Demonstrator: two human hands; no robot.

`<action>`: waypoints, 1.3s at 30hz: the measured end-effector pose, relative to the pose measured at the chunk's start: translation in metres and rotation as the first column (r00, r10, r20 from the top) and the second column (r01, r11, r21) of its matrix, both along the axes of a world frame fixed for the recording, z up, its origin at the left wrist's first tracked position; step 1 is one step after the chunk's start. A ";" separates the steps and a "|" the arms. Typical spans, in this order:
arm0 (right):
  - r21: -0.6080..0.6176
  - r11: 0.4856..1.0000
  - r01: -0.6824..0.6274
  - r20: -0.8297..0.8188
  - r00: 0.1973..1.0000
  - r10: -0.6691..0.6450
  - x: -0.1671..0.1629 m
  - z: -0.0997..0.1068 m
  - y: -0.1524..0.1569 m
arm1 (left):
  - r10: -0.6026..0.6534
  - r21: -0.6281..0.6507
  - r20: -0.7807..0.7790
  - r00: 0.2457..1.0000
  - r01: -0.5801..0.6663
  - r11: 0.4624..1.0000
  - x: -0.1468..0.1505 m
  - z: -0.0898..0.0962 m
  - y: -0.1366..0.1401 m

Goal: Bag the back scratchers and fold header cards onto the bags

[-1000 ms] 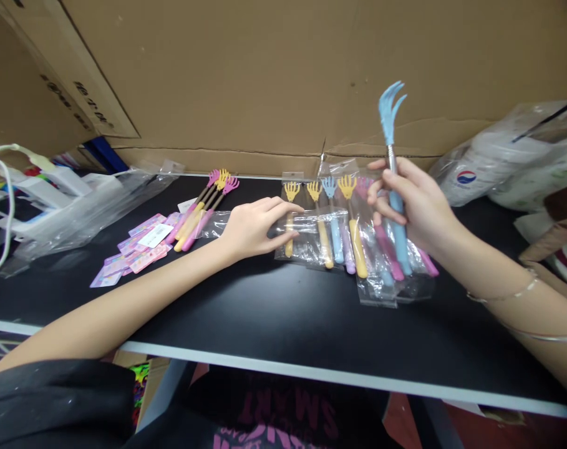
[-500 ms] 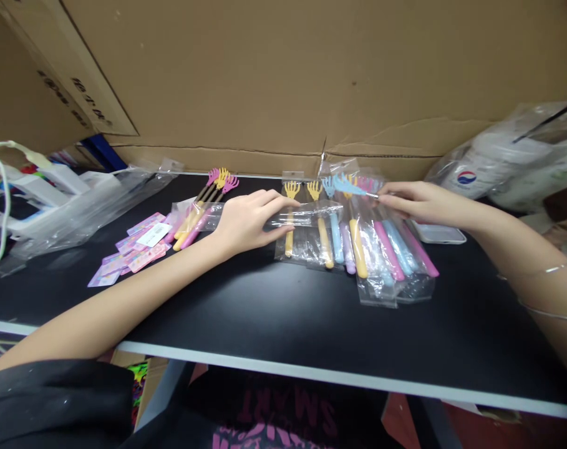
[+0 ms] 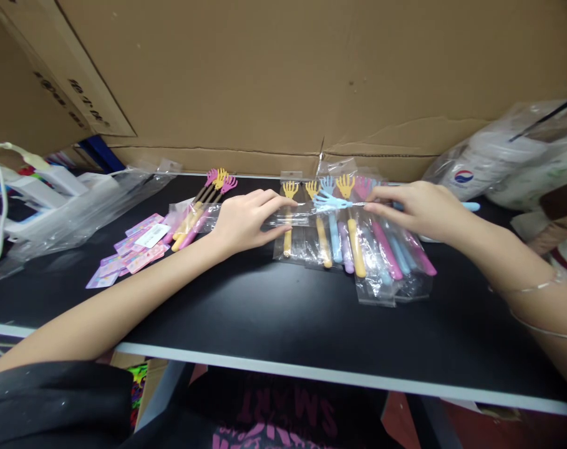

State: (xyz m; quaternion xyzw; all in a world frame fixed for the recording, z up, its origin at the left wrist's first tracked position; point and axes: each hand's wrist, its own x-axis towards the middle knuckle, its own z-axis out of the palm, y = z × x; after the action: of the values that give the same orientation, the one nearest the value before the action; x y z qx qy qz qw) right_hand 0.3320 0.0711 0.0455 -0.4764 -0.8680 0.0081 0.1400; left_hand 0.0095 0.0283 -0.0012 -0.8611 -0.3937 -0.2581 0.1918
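Observation:
My left hand (image 3: pixel 250 221) holds a long clear plastic bag (image 3: pixel 306 217), which lies crosswise and sticks out on both sides of the hand. Pinched by its shaft in my right hand (image 3: pixel 411 209) is a blue back scratcher (image 3: pixel 332 201). Its claw head points left, over the bag's right end; whether the claw is inside the bag I cannot tell. Beneath and beside it lie several bagged back scratchers (image 3: pixel 357 249) in yellow, blue, purple and pink. Left of my left hand rest three loose back scratchers (image 3: pixel 201 209), two pink and one yellow.
Printed cards (image 3: pixel 128 249) lie in a loose pile at left. Behind them are a white power strip (image 3: pixel 53 187) and more clear plastic bags (image 3: pixel 119 206). A cup in a plastic bag (image 3: pixel 489 156) stands at right. A cardboard wall (image 3: pixel 264 75) closes off the back.
My right hand has brought the blue back scratcher left and slightly down, its claw now at the bag's right end. Its handle end now shows right of the hand. My left hand stays put.

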 end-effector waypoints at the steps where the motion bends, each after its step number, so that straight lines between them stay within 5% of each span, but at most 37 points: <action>1: 0.000 1.000 -0.003 0.023 1.000 0.003 -0.002 -0.001 -0.001 | -0.001 0.003 0.001 1.000 0.001 1.000 0.000 0.000 0.000; 17: 0.116 0.985 -0.128 0.259 0.961 0.095 -0.013 -0.011 -0.006 | 0.000 0.023 0.011 1.000 0.000 1.000 -0.002 -0.002 0.002; 39: 0.292 0.934 -0.204 0.274 0.954 0.123 -0.040 -0.031 -0.030 | -0.118 0.063 -0.046 0.992 0.121 0.991 0.005 -0.005 -0.002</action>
State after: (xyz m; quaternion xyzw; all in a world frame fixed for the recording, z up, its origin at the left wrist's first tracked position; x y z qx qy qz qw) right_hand 0.2918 0.0411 0.0150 -0.3704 -0.9055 -0.1800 0.1024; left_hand 0.0143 0.0265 -0.0062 -0.8817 -0.3288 -0.2635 0.2124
